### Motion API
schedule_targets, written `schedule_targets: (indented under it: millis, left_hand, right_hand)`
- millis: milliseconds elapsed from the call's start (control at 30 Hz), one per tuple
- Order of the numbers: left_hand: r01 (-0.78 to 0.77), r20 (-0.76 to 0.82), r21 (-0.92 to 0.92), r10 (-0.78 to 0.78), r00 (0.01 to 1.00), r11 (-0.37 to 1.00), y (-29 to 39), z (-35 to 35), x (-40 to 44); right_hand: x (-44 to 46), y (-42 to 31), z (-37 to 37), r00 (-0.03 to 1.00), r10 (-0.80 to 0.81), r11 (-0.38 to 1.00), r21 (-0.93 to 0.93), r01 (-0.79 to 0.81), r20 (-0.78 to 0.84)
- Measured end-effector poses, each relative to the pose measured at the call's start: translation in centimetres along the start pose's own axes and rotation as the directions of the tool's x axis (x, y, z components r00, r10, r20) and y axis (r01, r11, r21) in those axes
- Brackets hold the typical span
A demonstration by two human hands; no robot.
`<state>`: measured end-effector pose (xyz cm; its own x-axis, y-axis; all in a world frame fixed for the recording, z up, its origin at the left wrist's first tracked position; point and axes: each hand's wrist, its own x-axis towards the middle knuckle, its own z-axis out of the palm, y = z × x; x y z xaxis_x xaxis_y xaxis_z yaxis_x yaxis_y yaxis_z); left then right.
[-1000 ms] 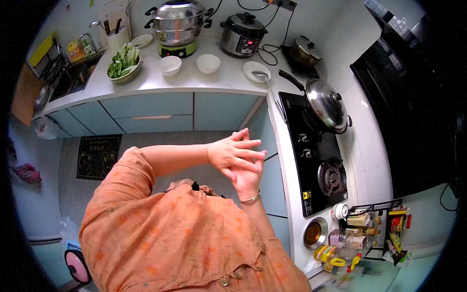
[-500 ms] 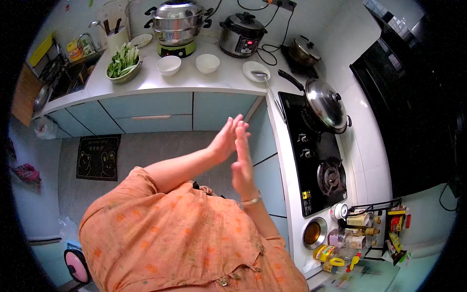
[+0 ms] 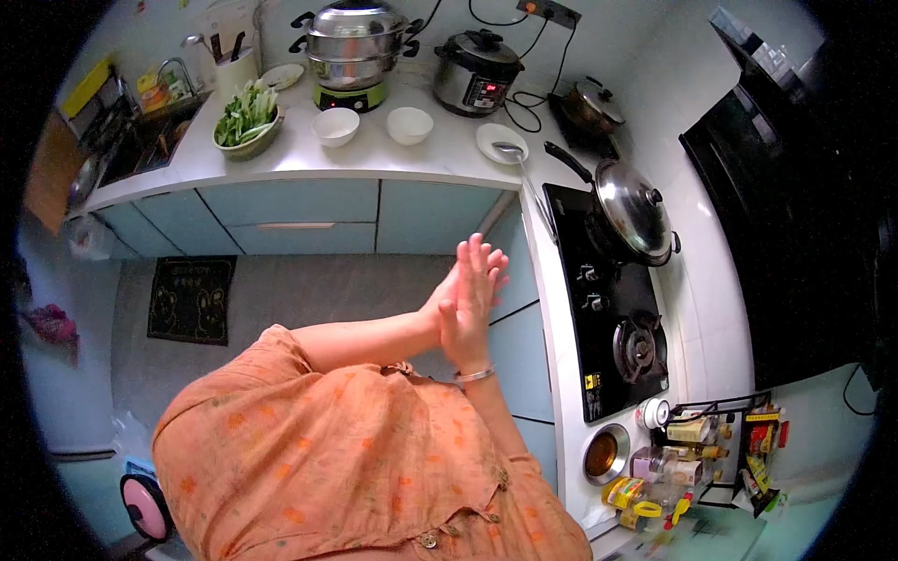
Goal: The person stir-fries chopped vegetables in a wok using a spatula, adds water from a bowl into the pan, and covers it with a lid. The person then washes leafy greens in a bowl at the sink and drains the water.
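My left hand (image 3: 440, 304) and my right hand (image 3: 472, 313) meet in front of my chest, palm to palm, over the floor beside the counter corner. The fingers of both are stretched out, and I see nothing held. Much of the left hand is hidden behind the right one, which has a bracelet (image 3: 475, 374) at its wrist. Beyond the hands, a ladle (image 3: 524, 173) rests with its bowl on a white plate (image 3: 491, 150). To their right, a lidded wok (image 3: 634, 210) sits on the black gas stove (image 3: 599, 346).
Along the back counter stand a basket of leafy greens (image 3: 248, 122), two white bowls (image 3: 335, 127), a steamer (image 3: 351, 47) and an electric pressure cooker (image 3: 477, 75). A metal bowl of brown liquid (image 3: 606, 454) and several bottles (image 3: 645, 496) are at lower right. A dark mat (image 3: 191, 299) lies on the floor.
Both hands have shifted slightly right, and the right hand now overlaps the left more fully, palms together. The whole view has moved a little.
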<state>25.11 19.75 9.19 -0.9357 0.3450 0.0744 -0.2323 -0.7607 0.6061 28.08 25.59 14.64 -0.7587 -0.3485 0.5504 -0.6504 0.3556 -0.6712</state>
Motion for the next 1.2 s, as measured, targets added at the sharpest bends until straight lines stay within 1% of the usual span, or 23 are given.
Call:
schedule_targets:
  millis: [67, 133, 200, 267, 300, 367, 400, 467, 600, 667, 700, 733, 767, 800, 833, 867, 900, 933, 967, 1000, 1067, 1133, 1200]
  left_hand:
    - [-0.001, 0.008, -0.052, 0.002, 1.0, 0.999, -0.4, 0.6, -0.4]
    - [-0.137, -0.063, -0.157, 0.128, 0.99, 0.978, -1.0, 1.7, -0.4]
    - [-0.002, -0.012, -0.156, 0.0, 1.0, 0.988, 0.1, 2.0, -1.6]
    - [0.102, -0.021, -0.236, -0.11, 0.994, 0.966, 0.0, 2.1, -2.1]
    - [0.098, -0.027, -0.237, -0.107, 0.994, 0.967, -0.1, 2.0, -2.5]
    - [0.213, 0.004, -0.201, -0.217, 0.976, 0.956, -0.3, 1.7, -2.9]
    - [0.212, 0.003, -0.201, -0.216, 0.976, 0.956, -0.5, 1.6, -3.0]
    - [0.179, -0.101, -0.145, -0.195, 0.976, 0.973, -1.1, 1.4, -3.0]
    - [0.146, -0.107, -0.205, -0.171, 0.979, 0.968, -1.1, 1.4, -3.4]
    - [0.156, -0.138, -0.166, -0.179, 0.974, 0.974, 1.1, 3.3, -4.4]
    - [0.115, -0.074, -0.169, -0.129, 0.989, 0.979, 0.7, 2.5, -4.2]
    - [0.114, -0.074, -0.169, -0.128, 0.989, 0.979, 0.9, 2.3, -4.2]
    - [0.066, -0.044, -0.128, -0.072, 0.996, 0.99, 1.3, 2.2, -4.0]
    - [0.014, -0.014, -0.086, -0.016, 1.0, 0.996, 1.7, 1.9, -3.8]
    - [-0.089, 0.082, -0.079, 0.096, 0.992, 0.993, 0.6, -0.6, -2.3]
    - [-0.093, 0.083, -0.073, 0.099, 0.992, 0.993, 1.3, -0.2, -2.6]
    - [-0.046, 0.018, -0.099, 0.048, 0.999, 0.994, 1.9, 0.2, -3.0]
    - [-0.003, -0.044, -0.126, -0.002, 0.999, 0.992, 2.4, 0.4, -3.3]
    - [-0.022, -0.05, -0.109, 0.017, 0.999, 0.994, 2.5, -0.4, -2.9]
    - [-0.022, -0.05, -0.109, 0.017, 0.999, 0.994, 2.4, -1.1, -2.6]
    - [-0.029, -0.06, -0.175, 0.019, 0.998, 0.984, 2.9, -1.9, -2.2]
    - [-0.045, -0.065, -0.18, 0.034, 0.997, 0.983, 3.1, -2.0, -2.0]
    - [-0.041, -0.186, -0.24, -0.004, 0.982, 0.97, 3.9, -1.6, -2.1]
  right_hand:
    - [0.0, 0.8, 0.2, 1.0, 0.003, 0.999, -0.05, -0.004, -0.023]
    - [-0.1, 0.9, 0.0, 0.999, 0.014, 0.998, -0.062, -0.017, -0.05]
    - [0.2, 0.7, -0.6, 0.997, 0.067, 0.996, -0.062, -0.069, -0.04]
    - [0.1, 1.3, -1.1, 0.996, 0.079, 0.992, -0.097, -0.082, -0.03]
    - [0.0, 1.7, -1.2, 0.994, 0.104, 0.987, -0.121, -0.108, -0.042]
    - [-0.1, 3.0, -1.0, 0.99, 0.13, 0.975, -0.177, -0.138, -0.057]
    - [-0.3, 3.4, -1.1, 0.99, 0.129, 0.975, -0.176, -0.137, -0.056]
    - [-0.3, 3.0, -1.2, 0.982, 0.172, 0.958, -0.218, -0.185, -0.078]
    - [-0.9, 3.4, -0.4, 0.993, 0.038, 0.95, -0.303, -0.07, -0.111]
    - [-1.0, 2.9, -0.1, 0.994, 0.058, 0.949, -0.305, -0.084, -0.093]
    - [-1.0, 2.5, 0.1, 0.993, 0.058, 0.955, -0.283, -0.086, -0.106]
    - [-0.9, 2.2, 0.2, 0.991, 0.059, 0.962, -0.26, -0.088, -0.118]
    - [-0.8, 2.0, 0.3, 0.991, 0.048, 0.971, -0.227, -0.075, -0.121]
    - [-1.4, 3.2, 1.3, 0.995, 0.048, 0.99, -0.126, -0.059, -0.091]
    - [-1.7, 2.3, 2.1, 0.998, 0.033, 0.992, -0.122, -0.04, -0.062]
    - [-1.5, 1.1, 2.5, 0.999, 0.014, 0.993, -0.116, -0.018, -0.036]
    - [-1.3, 0.0, 2.3, 0.999, 0.014, 0.993, -0.116, -0.018, -0.036]
    - [-0.9, -1.1, 2.1, 0.999, 0.049, 0.998, -0.047, -0.05, -0.022]
    - [-0.6, -2.0, 2.1, 0.996, 0.085, 0.996, 0.022, -0.085, -0.006]
    - [-0.5, -2.4, 2.1, 0.996, 0.085, 0.996, 0.022, -0.085, -0.006]
    - [-0.2, -3.1, 2.2, 0.994, 0.081, 0.971, 0.218, -0.095, 0.07]
    - [-0.1, -3.3, 2.2, 0.997, 0.056, 0.973, 0.221, -0.067, 0.056]
    - [-0.2, -3.0, 2.4, 0.999, 0.034, 0.98, 0.193, -0.037, 0.021]
